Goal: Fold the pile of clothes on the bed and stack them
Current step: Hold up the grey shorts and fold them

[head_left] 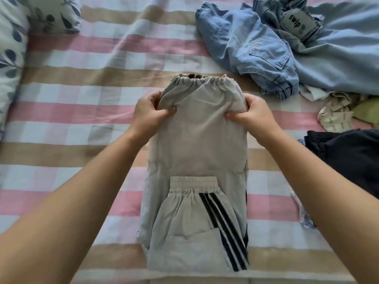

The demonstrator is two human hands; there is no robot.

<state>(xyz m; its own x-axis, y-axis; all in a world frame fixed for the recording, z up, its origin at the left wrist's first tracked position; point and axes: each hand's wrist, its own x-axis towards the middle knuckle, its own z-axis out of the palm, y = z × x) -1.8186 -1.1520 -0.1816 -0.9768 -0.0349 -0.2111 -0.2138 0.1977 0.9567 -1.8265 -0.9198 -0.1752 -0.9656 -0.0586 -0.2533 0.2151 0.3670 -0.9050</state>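
Grey pants [201, 144] sit mid bed [82, 111], long axis near edge to far edge. My left grip [150, 115] and right grip [254, 115] each pinch one side of the far end, equally close.

Far off to the left of the grip there's a white cotton pillow with a dark blue leaf print [10, 58]. A second leaf-print pillow [55, 13] sits up and left of the grip, just beside the first one. Under everything is a pink, beige and pale blue checked bedsheet [82, 111], kinda wrinkled. Down and right of the grip, a small crumpled clear plastic scrap [303, 214] lies on the sheet.
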